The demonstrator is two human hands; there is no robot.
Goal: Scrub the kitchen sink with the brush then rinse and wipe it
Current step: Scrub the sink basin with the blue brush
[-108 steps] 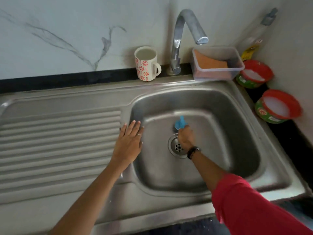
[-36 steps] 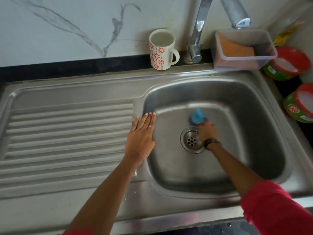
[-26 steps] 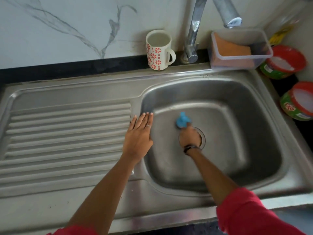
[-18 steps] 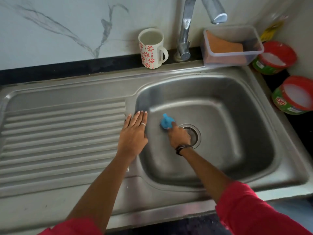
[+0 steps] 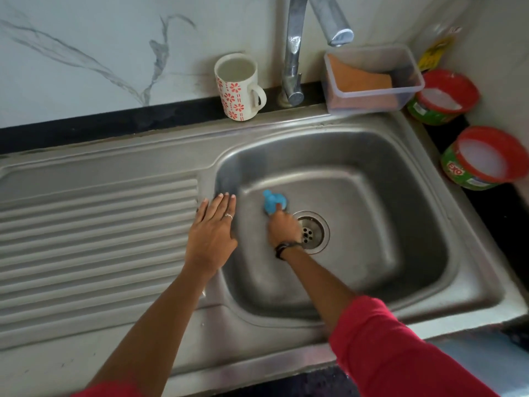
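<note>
Sink point(image 5: 372, 299): a steel basin with a ribbed drainboard point(image 5: 94, 242) on its left side; the basin takes up the right half, with the drain point(image 5: 310, 232) near the middle of its floor.
Brush point(image 5: 273, 201): small and blue, down on the basin floor — just left of the drain and toward the basin's left wall; its lower part is hidden by the hand that holds it.
Right hand point(image 5: 283, 226): inside the basin, fingers curled round the brush; one fingertip shows against the blue; a dark band sits on the wrist and a red sleeve point(image 5: 395, 348) covers the forearm nearer the front edge.
Left hand point(image 5: 211, 233): lies flat on the rim between drainboard and basin; fingers straight and pressed close together, tips reaching the basin's left edge; a ring on one finger; it holds nothing.
Tap point(image 5: 294, 50): rises from the sink's back edge, its spout pointing over the basin's back right part.
Mug point(image 5: 239, 87): white with red flowers, stands upright on the back edge just left of the tap; handle turned toward the tap.
Clear box point(image 5: 400, 94): on the back right corner of the sink, right of the tap — an orange sponge point(image 5: 357, 77) lies inside it.
Tubs point(image 5: 483, 157): two round red-rimmed green tubs on the dark counter past the sink's right edge; both hold something white.
Bottle point(image 5: 438, 44): in the far right corner behind the tubs; blurred, with a yellow label.
</note>
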